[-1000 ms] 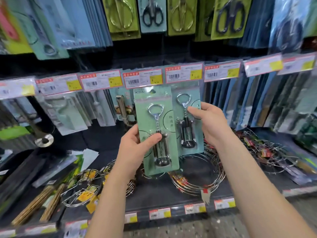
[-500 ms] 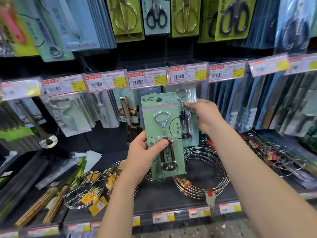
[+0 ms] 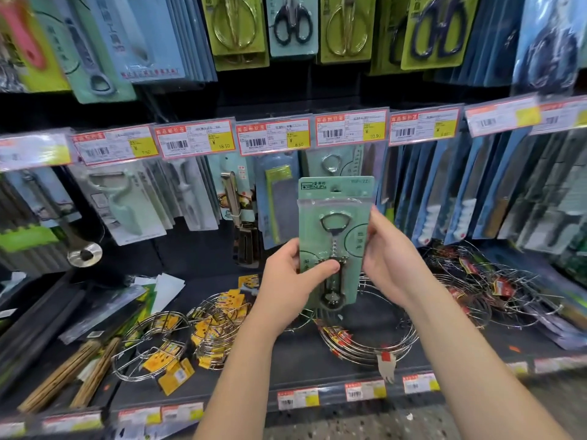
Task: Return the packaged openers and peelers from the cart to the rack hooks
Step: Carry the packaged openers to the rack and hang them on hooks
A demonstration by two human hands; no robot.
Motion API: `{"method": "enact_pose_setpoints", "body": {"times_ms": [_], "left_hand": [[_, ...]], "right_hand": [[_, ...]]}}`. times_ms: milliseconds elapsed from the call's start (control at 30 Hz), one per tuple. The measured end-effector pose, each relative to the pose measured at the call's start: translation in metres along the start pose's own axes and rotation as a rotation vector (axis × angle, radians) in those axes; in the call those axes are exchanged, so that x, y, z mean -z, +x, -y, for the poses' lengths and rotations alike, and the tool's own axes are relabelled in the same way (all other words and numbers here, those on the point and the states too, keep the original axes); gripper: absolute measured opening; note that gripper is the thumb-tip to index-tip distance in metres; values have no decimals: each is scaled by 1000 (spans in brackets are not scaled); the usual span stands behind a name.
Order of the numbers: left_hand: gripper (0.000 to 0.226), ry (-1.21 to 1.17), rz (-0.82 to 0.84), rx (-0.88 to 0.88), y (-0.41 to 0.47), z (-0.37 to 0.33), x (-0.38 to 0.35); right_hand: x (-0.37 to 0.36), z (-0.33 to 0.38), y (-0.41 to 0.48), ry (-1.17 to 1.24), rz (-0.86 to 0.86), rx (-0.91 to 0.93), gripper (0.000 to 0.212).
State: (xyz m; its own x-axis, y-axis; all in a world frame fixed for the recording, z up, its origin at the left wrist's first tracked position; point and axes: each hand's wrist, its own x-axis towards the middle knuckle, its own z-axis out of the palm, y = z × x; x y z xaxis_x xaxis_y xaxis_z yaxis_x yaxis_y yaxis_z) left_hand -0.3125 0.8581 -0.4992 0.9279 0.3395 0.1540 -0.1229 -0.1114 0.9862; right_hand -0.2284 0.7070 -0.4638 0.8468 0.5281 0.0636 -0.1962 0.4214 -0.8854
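I hold one packaged opener (image 3: 335, 214) upright in front of the rack: a green card with a metal corkscrew opener under clear plastic. My left hand (image 3: 290, 285) grips its lower left edge, with the thumb across the corkscrew. My right hand (image 3: 392, 260) holds its right edge. Its hang hole at the top sits below the price tags. Behind it a second packaged opener (image 3: 332, 161) hangs on a rack hook under the 20.90 tag (image 3: 351, 127). Packaged peelers (image 3: 127, 208) hang further left. The cart is out of view.
Packaged knives (image 3: 444, 204) hang to the right and scissors (image 3: 292, 23) above. On the shelf below lie round wire racks (image 3: 365, 341), more with yellow labels (image 3: 219, 325), and bamboo sticks (image 3: 63, 379). A row of price tags (image 3: 197, 138) fronts the hooks.
My right hand pushed the second opener up onto the hook, let it go, and came over to the right edge of the package in my left hand. That package shifted right.
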Motion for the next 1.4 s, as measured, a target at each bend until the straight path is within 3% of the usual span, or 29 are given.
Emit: {"method": "enact_pose_setpoints", "body": {"times_ms": [100,233,467,733,967,1400], "left_hand": [[28,-16,0,-15,-1,0,-8],[30,-5,23,-17,-2,-4,-11],[20,154,95,17,-4,0,-8],[28,34,-73,-97,-6,-2,-14],[41,3,-103,-108,-6,4,-20],[43,-62,-138,-44,-4,26,-34]], "right_hand": [[5,-4,-4,-79,-20,37,46],[4,3,2,-209,-78,128,26],[4,41,20,-244,-144,265,15],[-9,49,34,-234,-126,289,17],[-17,51,40,-190,-129,269,12],[-11,38,44,-234,-131,274,26]]}}
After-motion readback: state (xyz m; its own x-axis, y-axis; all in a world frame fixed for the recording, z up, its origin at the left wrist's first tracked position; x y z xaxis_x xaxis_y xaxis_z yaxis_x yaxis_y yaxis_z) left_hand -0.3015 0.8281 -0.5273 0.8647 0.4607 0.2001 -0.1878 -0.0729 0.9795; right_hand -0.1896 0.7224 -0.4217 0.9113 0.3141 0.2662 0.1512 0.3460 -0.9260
